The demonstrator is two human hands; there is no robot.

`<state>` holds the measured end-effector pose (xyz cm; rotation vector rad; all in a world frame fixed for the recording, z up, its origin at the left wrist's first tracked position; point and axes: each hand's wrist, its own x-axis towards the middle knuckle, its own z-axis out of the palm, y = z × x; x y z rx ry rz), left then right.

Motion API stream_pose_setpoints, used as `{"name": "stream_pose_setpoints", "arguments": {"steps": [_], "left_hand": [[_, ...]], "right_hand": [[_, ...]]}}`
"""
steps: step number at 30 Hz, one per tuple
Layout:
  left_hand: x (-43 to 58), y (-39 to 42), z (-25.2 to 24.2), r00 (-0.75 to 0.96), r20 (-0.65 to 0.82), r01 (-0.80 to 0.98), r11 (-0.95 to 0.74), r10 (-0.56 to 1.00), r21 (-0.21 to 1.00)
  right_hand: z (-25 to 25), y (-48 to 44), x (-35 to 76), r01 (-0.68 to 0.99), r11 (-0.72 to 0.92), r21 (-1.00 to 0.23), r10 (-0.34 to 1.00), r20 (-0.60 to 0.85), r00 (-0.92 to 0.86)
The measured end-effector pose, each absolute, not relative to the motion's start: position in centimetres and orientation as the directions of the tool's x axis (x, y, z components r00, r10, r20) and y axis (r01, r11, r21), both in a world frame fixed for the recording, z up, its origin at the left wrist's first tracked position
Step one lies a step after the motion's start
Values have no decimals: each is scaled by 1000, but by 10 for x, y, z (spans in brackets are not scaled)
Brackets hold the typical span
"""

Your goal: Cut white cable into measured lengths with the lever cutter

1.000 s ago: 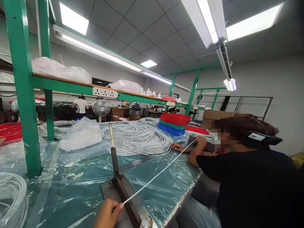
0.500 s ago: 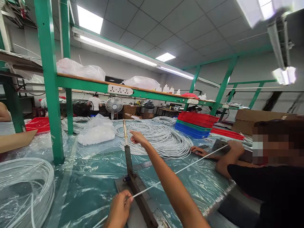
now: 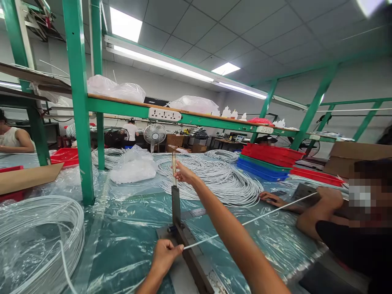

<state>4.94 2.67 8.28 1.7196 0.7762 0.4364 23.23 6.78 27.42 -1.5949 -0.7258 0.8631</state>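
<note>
Pinching a thin white cable [image 3: 245, 222] between thumb and fingers, the left hand [image 3: 165, 255] holds it against the base of a lever cutter [image 3: 183, 245] that stands near the front edge of the worktop [image 3: 128, 220]. The right hand [image 3: 183, 173] is closed around the upright handle [image 3: 174, 167] of this cutter, arm stretched forward. The cable runs taut from the blade toward the right edge, where a co-worker's hand [image 3: 324, 195] holds its far end. It looks light and bendable, with a smooth sheath that may slip, so I think a firm pinch close to the blade is the best place to hold it. A large coil of white cable [image 3: 220, 181] lies behind the cutter, and another coil [image 3: 36, 232] lies at the left front corner, on clear plastic sheeting.
</note>
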Motion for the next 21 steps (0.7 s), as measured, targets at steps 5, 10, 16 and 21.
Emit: {"name": "stream_pose_setpoints", "arguments": {"steps": [5,10,16,21], "left_hand": [[52,19,76,603,-54,345,-199,796,918],[48,16,79,581,-29,407,-259,814,876],[44,14,86,599,27,430,-350,800,832],[40,12,87,615,62,431,-400,786,809]], "right_hand": [[294,-1,216,-56,-133,-990,859,-143,491],[286,-102,184,-231,-187,-955,816,-282,505],[251,-186,138,-228,-346,-910,728,-413,547],[227,-202,118,-228,-460,-858,688,-507,519]]}}
